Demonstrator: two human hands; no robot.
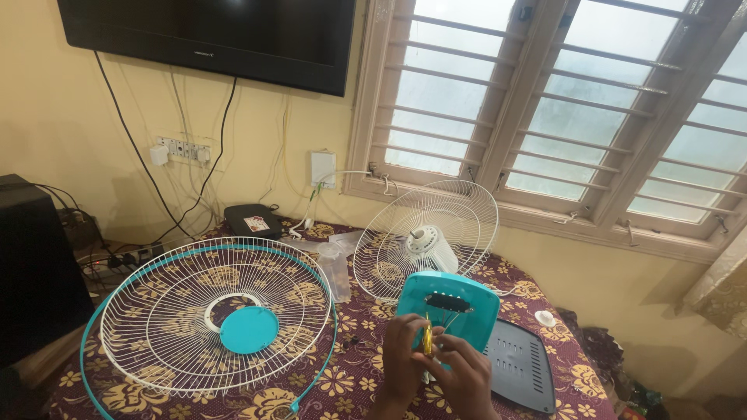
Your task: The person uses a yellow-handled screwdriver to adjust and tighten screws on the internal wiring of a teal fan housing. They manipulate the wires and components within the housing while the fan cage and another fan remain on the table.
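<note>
Head view: both hands meet low at the table's point(545, 373) near edge. The left hand point(401, 354) and right hand point(467, 377) are closed together on a small yellow tool point(427, 340), pressed against the back of the teal housing point(455, 305), which steadies it. The housing tilts upright, dark slot showing, wires trailing. Behind it stands the rear guard point(424, 233) with its motor point(428, 247); the front guard point(218, 315) lies flat beside them.
</note>
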